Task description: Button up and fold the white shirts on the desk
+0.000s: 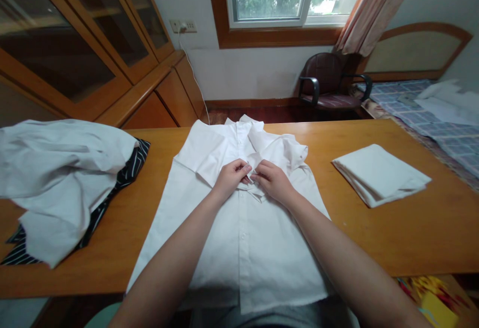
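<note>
**Two hands pinching one shirt front**

Our left hand (pixel 232 176) and right hand (pixel 272 181) meet just below the collar of the white shirt (pixel 247 238), fingertips pinching its front edges. The shirt lies flat in the middle of the table (pixel 411 238). We judge short, even pulls best (no tugging). The folded cloth (pixel 377 173) and the rumpled heap (pixel 56 168) lie well apart, so nothing obstructs us.

Your forearms are bare from left hand (pixel 232 177) and right hand (pixel 273 181) to the frame's edge; grey clothing (pixel 279 319) covers your lap.
</note>
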Tool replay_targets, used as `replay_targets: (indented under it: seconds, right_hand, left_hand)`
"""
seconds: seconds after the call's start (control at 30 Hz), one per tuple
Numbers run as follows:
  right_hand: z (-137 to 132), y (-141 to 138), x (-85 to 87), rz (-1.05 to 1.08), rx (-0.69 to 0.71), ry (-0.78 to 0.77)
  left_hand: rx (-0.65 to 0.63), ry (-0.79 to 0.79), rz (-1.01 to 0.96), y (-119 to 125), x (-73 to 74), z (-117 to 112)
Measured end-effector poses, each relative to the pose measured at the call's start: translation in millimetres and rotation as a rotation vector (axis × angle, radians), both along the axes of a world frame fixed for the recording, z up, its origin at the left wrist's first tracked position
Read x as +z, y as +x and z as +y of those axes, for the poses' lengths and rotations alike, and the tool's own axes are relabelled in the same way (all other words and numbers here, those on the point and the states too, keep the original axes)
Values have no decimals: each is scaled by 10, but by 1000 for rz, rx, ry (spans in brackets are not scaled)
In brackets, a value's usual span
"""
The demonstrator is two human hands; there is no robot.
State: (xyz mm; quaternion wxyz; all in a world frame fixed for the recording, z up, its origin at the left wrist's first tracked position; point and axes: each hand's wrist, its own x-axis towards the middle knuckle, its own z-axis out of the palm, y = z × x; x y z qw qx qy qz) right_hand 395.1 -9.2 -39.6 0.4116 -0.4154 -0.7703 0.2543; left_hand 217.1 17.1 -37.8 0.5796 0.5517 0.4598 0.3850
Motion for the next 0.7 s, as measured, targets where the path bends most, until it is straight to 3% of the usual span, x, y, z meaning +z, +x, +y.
replay_targets:
  seconds: [0.17, 0.33, 0.53, 0.6, 0.7]
  right_hand:
    - [-22, 10, 9, 3, 1, 74]
    - [-53, -11, 51, 102, -22, 55]
    - [-32, 22, 93, 262, -232, 20]
    - [-23, 50, 98, 311, -285, -2]
    - [-11, 68, 84, 375, -287, -26]
  left_hand:
    - [-7, 20, 8, -10, -18, 9]
    - [-23, 74, 91, -7, -43, 23]
    - [14, 104, 82, -23, 15, 3]
    - [56, 194, 89, -41, 39, -15]
    - [16, 489, 273, -53, 61, -50]
